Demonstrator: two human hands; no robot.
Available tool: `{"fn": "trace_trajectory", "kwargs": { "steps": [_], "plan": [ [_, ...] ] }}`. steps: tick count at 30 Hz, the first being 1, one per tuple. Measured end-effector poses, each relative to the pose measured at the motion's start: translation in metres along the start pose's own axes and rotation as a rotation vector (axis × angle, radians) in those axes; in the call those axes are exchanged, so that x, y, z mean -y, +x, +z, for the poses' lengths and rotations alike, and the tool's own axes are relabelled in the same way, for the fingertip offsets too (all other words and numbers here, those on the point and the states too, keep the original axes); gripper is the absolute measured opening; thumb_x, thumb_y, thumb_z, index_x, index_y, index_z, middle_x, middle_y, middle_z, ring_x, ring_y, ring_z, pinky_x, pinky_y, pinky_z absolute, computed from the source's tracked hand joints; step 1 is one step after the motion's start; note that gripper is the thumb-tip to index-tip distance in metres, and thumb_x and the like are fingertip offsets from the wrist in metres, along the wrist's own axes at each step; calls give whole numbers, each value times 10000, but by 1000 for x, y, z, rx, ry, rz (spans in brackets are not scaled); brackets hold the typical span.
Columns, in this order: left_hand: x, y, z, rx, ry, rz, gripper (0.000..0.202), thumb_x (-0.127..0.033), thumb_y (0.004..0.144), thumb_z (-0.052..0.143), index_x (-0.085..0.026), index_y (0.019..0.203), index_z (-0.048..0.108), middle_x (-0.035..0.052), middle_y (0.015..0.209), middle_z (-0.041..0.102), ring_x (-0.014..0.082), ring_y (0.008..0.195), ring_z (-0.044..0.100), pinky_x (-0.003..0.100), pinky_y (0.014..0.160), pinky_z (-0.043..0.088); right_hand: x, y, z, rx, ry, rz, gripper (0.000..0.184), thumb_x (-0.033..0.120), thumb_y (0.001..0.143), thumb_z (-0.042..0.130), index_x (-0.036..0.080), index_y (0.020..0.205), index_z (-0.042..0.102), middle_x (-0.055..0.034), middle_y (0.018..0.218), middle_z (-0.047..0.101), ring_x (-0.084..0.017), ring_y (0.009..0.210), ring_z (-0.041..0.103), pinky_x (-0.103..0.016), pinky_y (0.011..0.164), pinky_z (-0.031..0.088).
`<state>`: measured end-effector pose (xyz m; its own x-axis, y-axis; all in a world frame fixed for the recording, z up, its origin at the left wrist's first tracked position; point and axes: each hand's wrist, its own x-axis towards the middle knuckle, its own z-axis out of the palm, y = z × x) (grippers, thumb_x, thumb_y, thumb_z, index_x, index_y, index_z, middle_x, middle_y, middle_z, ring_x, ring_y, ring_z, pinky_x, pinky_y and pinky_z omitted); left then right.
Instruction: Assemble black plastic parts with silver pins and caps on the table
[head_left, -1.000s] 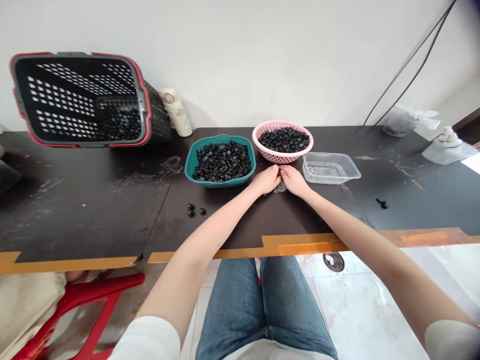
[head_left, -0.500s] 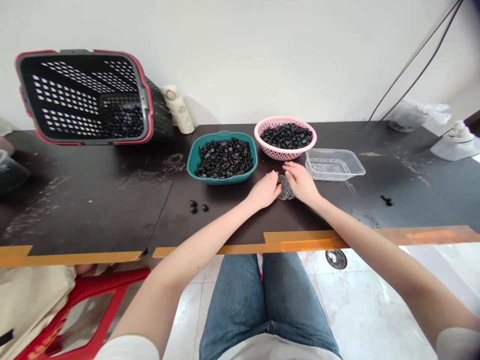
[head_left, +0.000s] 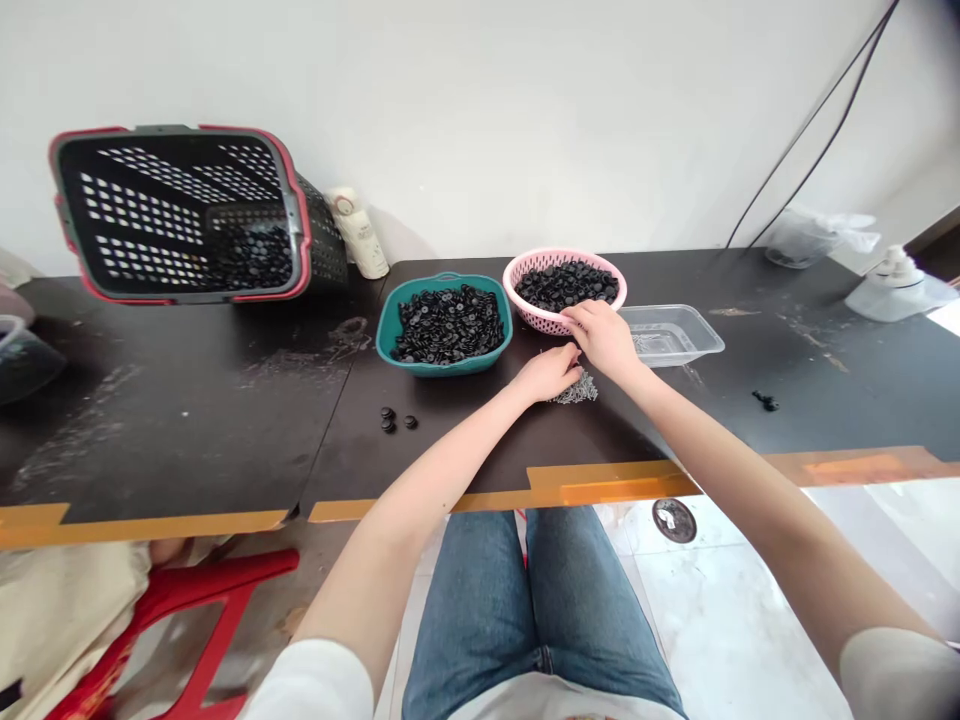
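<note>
My left hand (head_left: 550, 374) is closed, fingertips together at the upper edge of a pile of small metal screws or pins (head_left: 577, 389); whatever it pinches is hidden. Just beyond it, my right hand (head_left: 604, 342) has its fingers bent together in front of the near rim of a pink basket (head_left: 536, 316) heaped with black round parts. Whether those fingers touch the rim I cannot tell, and anything in them is too small to name. To the left stands a teal basin (head_left: 444, 368) full of black disc-shaped pieces with holes.
A clear plastic tray (head_left: 679, 352) holds some small metal pieces. Several black knobs (head_left: 388, 425) lie at the left front, and a small black cluster (head_left: 766, 401) at the right. A tipped laundry basket (head_left: 309, 235), a white bottle (head_left: 361, 237) and a pump bottle (head_left: 896, 285) stand farther back.
My right hand has moved forward from the metal pile to the pink basket's near rim. My left hand has shifted slightly right, with its fingers still closed. The view has tilted a little.
</note>
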<state>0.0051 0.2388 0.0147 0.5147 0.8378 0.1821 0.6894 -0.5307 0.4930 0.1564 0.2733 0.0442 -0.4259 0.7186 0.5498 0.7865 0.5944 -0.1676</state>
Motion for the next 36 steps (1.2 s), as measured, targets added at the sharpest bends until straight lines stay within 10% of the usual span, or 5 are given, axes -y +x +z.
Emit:
{"fn": "trace_trajectory", "kwargs": {
  "steps": [12,23,36],
  "plan": [
    [-12,-31,-5,3,41,40,103,-282,986,500,-199,1041,526,90,1125,681,257,1032,661,374,880,534,16,-37,-16,-49,77,-33,287,294,1038,484,219,1176,724,-127,1163,704,-301,1108,612,-456,960,519],
    [-31,-98,-25,-67,74,-76,24,-217,982,502,-195,980,493,125,1140,674,275,1104,646,428,992,500,-31,-100,-40,-175,36,135,161,274,974,577,238,1023,726,-107,1053,728,-302,990,682,-442,863,553],
    [1,-30,-14,-104,91,-172,54,-169,974,463,-161,953,513,183,1078,668,325,1096,642,477,1002,488,-42,-142,-70,-328,-110,102,147,202,939,616,233,918,758,-88,1112,746,-285,1011,681,-443,900,540]
  ]
}}
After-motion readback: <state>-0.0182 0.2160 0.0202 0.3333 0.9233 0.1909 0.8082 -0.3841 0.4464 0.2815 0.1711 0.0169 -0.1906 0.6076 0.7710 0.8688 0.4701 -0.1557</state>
